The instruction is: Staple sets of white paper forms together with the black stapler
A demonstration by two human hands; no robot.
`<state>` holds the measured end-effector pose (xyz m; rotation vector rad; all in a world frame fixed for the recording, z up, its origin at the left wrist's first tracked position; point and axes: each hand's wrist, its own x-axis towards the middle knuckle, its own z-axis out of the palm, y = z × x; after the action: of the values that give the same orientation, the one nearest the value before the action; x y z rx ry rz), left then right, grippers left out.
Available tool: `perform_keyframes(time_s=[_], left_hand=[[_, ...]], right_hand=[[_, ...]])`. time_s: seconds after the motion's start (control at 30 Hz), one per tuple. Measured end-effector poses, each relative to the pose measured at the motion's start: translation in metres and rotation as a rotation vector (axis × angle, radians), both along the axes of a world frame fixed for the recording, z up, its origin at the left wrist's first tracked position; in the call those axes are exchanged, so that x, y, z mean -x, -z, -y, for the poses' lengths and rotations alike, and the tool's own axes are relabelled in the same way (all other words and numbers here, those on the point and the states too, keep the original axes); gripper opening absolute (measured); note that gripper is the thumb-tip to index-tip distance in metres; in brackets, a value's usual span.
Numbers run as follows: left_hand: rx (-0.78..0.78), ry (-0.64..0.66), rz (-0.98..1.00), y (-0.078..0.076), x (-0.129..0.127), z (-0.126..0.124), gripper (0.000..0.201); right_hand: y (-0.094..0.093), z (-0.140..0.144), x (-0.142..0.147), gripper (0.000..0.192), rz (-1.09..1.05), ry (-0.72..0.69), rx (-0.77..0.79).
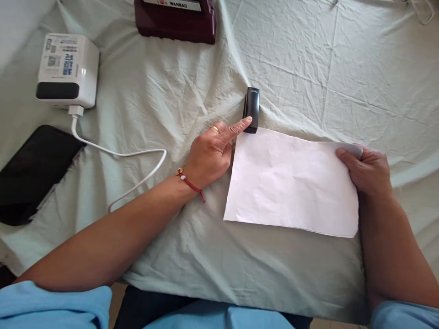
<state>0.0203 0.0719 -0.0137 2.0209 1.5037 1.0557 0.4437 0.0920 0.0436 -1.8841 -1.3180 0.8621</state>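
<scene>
A small black stapler point(253, 107) stands on the cloth at the top left corner of a white sheet of paper point(295, 183). My left hand point(212, 151) has its index finger stretched out and pressed on the near end of the stapler, while its other fingers curl in. A ring and a red string bracelet show on that hand and wrist. At the paper's upper right edge, my right hand point(370, 169) grips the sheet, thumb on top and the other fingers hidden beneath. The paper's corner meets the stapler's near end; whether it lies between the jaws is hidden.
A pale green wrinkled cloth point(192, 256) covers the table. On the left are a white printer-like box point(84, 73), its white cable point(137, 152) and a black phone point(37, 169). A dark red case point(174, 23) lettered "WANBAO" stands at the back.
</scene>
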Motion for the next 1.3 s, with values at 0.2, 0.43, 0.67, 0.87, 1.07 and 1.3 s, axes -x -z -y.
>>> perform_keyframes(time_s=[0.2, 0.43, 0.67, 0.87, 1.07, 1.3], left_hand=[[0.002, -0.030, -0.052, -0.004, -0.002, 0.000, 0.072], [0.031, -0.031, -0.121, -0.010, -0.004, 0.000, 0.079], [0.020, 0.056, 0.160, -0.009, -0.001, -0.002, 0.067], [0.178, 0.078, 0.364, -0.024, 0.000, 0.000, 0.048], [0.343, 0.227, 0.497, -0.036, 0.004, 0.001, 0.069], [0.399, 0.308, 0.428, -0.031, 0.005, 0.000, 0.034]], right_hand=[[0.000, 0.000, -0.001, 0.066, -0.017, 0.003, 0.000], [0.011, 0.003, -0.003, 0.059, -0.054, 0.008, -0.118], [0.003, 0.012, -0.007, 0.059, -0.108, 0.016, -0.130], [0.006, 0.013, -0.003, 0.063, -0.160, 0.073, -0.184], [0.012, 0.009, 0.000, 0.072, -0.228, 0.191, -0.299], [0.021, 0.002, 0.001, 0.067, -0.319, 0.287, -0.413]])
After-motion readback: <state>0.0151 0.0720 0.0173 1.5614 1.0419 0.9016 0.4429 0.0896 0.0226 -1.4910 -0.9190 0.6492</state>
